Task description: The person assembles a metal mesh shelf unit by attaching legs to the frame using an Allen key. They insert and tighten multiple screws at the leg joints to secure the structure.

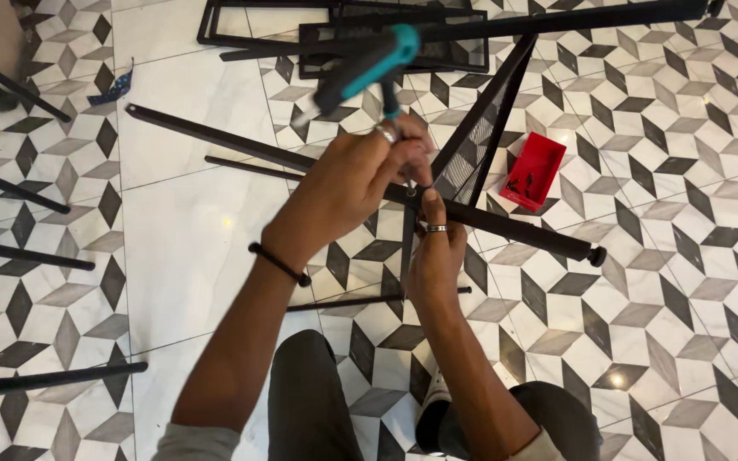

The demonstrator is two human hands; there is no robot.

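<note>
Left hand: we are closing our left hand (352, 175) around a teal-handled screwdriver (369, 72), its tip down on the joint.
Right hand: we are pinching the black metal bar (514, 226) with our right hand (433, 256), thumb pressing beside the screw point.
Joint: it is sitting above the patterned tile floor (685, 299), between our knees, where the bar is crossing a mesh panel (471, 145).
Spare parts: a red tray (535, 171) is lying near, past the bar.
Doing it well: we are judging that keeping the driver upright and the bar steady matters most.
</note>
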